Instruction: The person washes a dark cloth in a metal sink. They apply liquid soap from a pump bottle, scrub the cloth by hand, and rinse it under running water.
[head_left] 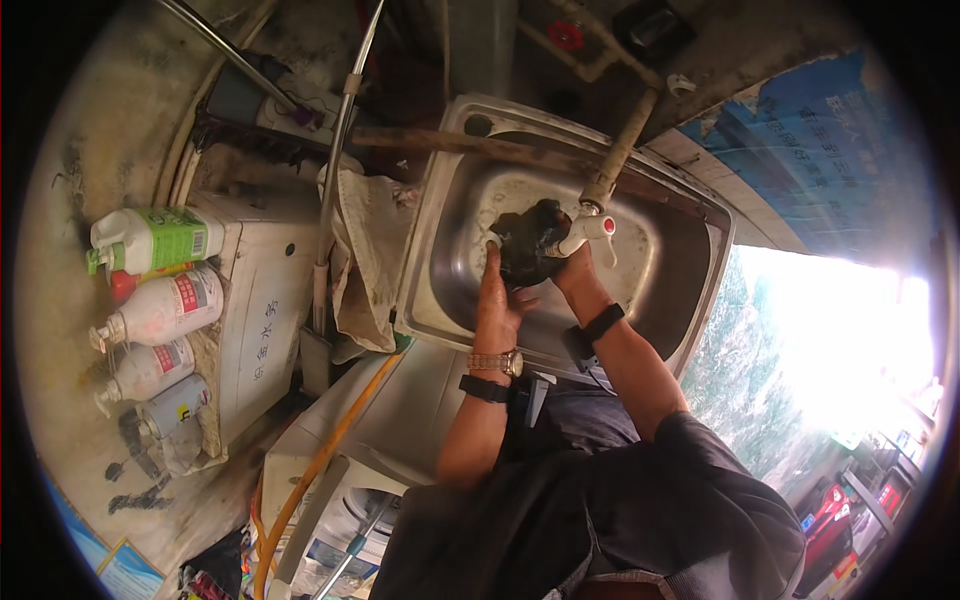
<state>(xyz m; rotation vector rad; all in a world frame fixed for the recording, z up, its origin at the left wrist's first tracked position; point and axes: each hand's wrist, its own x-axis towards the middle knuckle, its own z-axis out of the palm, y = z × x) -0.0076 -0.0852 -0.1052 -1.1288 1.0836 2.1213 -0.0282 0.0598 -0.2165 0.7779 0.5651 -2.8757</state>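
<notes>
Over the stainless steel sink (418,275), both my hands are on a dark, crumpled, shiny bundle (530,245) that looks like a wet cloth. My left hand (498,285) grips its near left side, fingers partly hidden beneath it. At its right side, just under the tap, is my right hand (577,272), closed on the bundle with most of its fingers out of sight. The white tap (597,228) has a red dot on its end and sits right against the bundle. Whether water runs from it cannot be made out.
Left of the sink hangs a pale cloth sack (362,250) beside a metal pole (340,130). Several bottles, including a green-labelled jug (165,238), stand on a white box (262,310). A yellow-orange hose (325,450) runs along the lower left. A pipe (630,135) feeds the tap.
</notes>
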